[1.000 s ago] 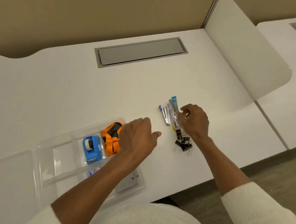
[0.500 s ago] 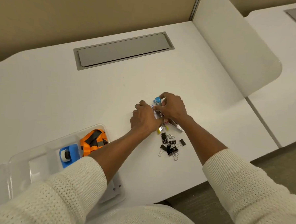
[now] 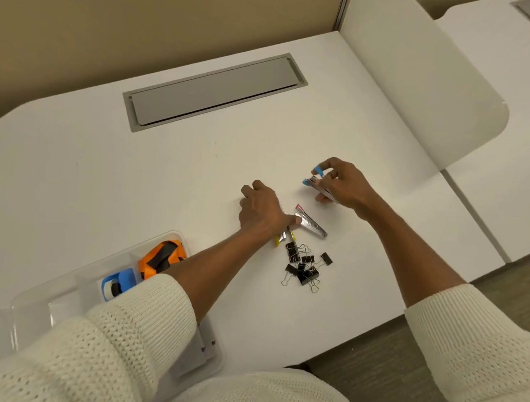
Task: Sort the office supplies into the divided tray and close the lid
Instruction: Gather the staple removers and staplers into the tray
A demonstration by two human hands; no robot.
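White table carries everything we work on. Our right hand has lifted away from the cluster where both hands met half a second ago, and its fingers now grip a blue-tipped metal staple remover just off the surface. Our left hand has stayed low, curled knuckles-up on the table, its thumb touching a pink-tipped metal staple remover that now lies exposed; whether those fingers hold anything we cannot tell. A yellow-tipped metal staple remover peeks out beside the left wrist. Just below lies the loose pile of black binder clips, unmoved. The clear plastic divided tray sits at lower left, partly under our cream knitted sleeve, with an orange-and-black strap and a blue tape dispenser in adjoining compartments.
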